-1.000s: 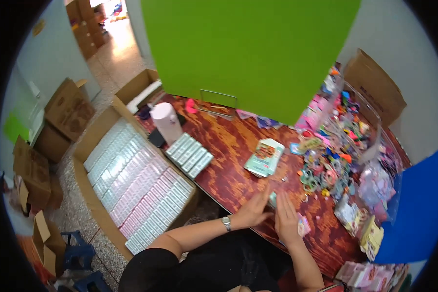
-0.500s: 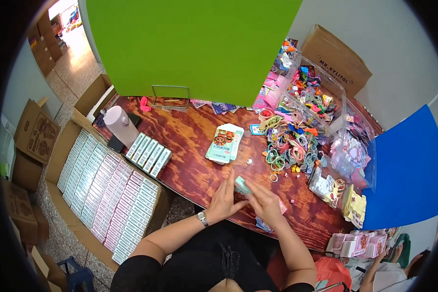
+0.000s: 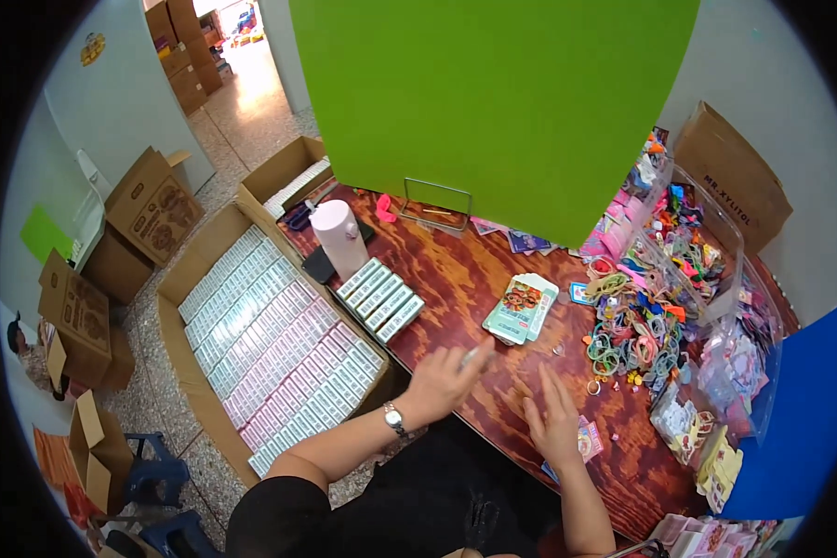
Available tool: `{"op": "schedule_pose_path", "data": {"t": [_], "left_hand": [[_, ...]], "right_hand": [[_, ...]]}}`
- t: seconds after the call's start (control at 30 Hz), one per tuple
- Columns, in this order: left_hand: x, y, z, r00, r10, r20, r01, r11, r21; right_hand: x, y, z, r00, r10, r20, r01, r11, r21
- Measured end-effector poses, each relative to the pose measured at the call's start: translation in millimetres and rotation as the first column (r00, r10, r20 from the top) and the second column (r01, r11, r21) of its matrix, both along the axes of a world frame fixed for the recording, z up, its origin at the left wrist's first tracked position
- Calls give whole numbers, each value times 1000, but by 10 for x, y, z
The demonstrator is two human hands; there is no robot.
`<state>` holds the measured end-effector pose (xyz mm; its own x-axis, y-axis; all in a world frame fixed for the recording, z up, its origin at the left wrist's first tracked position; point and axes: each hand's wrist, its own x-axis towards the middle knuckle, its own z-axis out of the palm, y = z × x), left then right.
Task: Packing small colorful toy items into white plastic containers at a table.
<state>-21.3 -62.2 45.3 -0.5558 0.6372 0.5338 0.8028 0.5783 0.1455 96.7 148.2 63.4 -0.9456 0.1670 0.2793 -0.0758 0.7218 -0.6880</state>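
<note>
My left hand (image 3: 442, 383), a watch at its wrist, is above the table's front edge, right of a short row of small green-and-white boxes (image 3: 380, 298). Its fingers are closed on a small box (image 3: 477, 356), pale and blurred, mostly hidden by the hand. My right hand (image 3: 555, 423) is open and holds nothing, its fingers stretched out over the wood. Beside its wrist lies a pink card (image 3: 588, 440). Beyond both hands rests a pile of flat, mint-green printed cartons (image 3: 521, 310).
An open carton (image 3: 188, 406) packed with rows of small boxes stands at the left. A pink tumbler (image 3: 340, 240) is behind the short row. Hair ties (image 3: 637, 344) and trinkets heap up at the right, near yellow cards (image 3: 719, 468). A green board (image 3: 493, 102) rises at the back.
My hands have come apart. The left has gone left with the small box; the right has let go of it and opened. The view has swung to the left.
</note>
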Motion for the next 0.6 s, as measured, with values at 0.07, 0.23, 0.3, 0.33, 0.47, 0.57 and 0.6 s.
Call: {"op": "schedule_pose_path", "data": {"t": [0.07,0.23,0.3,0.33,0.47,0.57,0.6], "left_hand": [[-185,-148,7,983,115,-146,-121,992,-30],[-624,-499,-119,909,352,-220,-385,914,-129],[-622,-532,-84,926,347,-148,-366,921,-134],[-616,-526,-86,926,351,-136,-371,914,-164],[-595,-486,-82,932,348,-102,-362,907,-214],[-582,-474,-57,934,342,-104,-357,906,-228],[-576,-469,-44,934,348,-77,-357,903,-240]], "right_hand": [[-59,-48,-28,996,59,-68,-52,993,107],[-181,-123,-21,993,100,-64,-92,988,122],[-290,-65,-40,993,99,-58,-91,987,133],[-388,-24,-70,991,97,-87,-79,979,190],[-838,169,-227,993,55,-107,0,889,458],[-1025,259,-374,999,-2,-46,25,866,499],[-1050,300,-409,1000,24,-16,-11,846,534]]}}
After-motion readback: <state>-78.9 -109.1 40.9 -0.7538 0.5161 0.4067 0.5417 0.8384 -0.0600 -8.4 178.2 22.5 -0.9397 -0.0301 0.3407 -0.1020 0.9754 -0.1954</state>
